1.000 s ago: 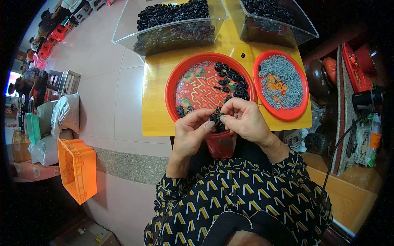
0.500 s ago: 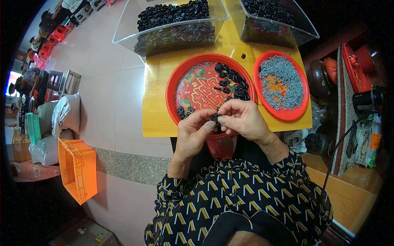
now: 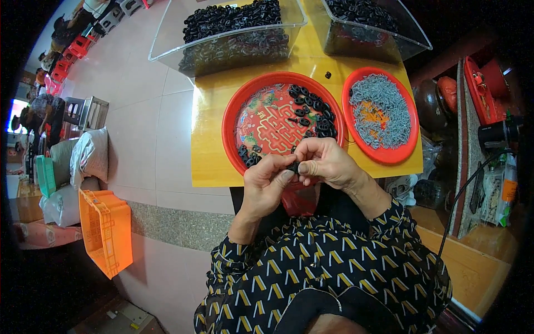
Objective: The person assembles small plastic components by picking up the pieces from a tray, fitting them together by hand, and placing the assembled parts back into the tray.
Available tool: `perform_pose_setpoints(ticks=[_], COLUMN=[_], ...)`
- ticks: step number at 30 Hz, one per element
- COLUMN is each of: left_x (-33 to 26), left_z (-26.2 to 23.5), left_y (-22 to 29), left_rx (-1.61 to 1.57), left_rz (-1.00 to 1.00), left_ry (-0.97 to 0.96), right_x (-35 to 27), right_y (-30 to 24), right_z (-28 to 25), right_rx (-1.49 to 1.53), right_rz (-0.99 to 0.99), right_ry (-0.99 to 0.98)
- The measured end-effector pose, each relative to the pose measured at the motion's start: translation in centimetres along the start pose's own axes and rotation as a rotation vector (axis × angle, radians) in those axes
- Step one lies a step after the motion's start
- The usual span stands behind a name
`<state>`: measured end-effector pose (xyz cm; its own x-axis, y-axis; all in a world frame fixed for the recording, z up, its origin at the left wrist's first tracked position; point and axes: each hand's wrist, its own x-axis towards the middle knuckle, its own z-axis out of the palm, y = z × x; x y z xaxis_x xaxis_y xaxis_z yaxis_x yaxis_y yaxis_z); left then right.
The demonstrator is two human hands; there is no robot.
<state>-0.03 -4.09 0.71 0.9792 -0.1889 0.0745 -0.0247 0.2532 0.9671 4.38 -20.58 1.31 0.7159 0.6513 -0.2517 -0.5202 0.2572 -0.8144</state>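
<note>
The left hand (image 3: 262, 186) and right hand (image 3: 329, 164) pinch a small black piece (image 3: 294, 166) over the near edge of the red tray (image 3: 281, 76). Its looped face, visible half a second ago, is now mostly covered, so handling seems unfinished.

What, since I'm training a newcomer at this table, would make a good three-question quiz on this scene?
1. True or false: the red plate of small grey pieces lies to the right of the larger red tray.

2. How many clear bins stand toward the far side of the yellow table?
A) One
B) Two
C) Four

3. Fill in the blank: the left hand and right hand meet at a small part, mostly covered by their fingers, whose colour is ____.

Key: 1. True. 2. B. 3. Black.
</note>
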Motion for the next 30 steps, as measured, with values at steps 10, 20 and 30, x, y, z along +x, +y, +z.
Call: perform_pose_setpoints(ticks=[10,20,30], left_x=[0.0,-0.3,-0.3], left_z=[0.7,0.0,0.0], left_y=[-0.5,-1.8,-1.3], left_rx=[0.061,-0.322,-0.267], left_rz=[0.023,0.011,-0.060], left_ry=[0.105,0.125,0.128], right_x=[0.8,0.2,-0.2], right_y=[0.7,-0.3,-0.1], right_z=[-0.1,0.1,0.5], right_rx=[-0.088,0.020,-0.153], right_rz=[-0.090,-0.039,-0.044], right_ry=[0.032,0.031,0.123])
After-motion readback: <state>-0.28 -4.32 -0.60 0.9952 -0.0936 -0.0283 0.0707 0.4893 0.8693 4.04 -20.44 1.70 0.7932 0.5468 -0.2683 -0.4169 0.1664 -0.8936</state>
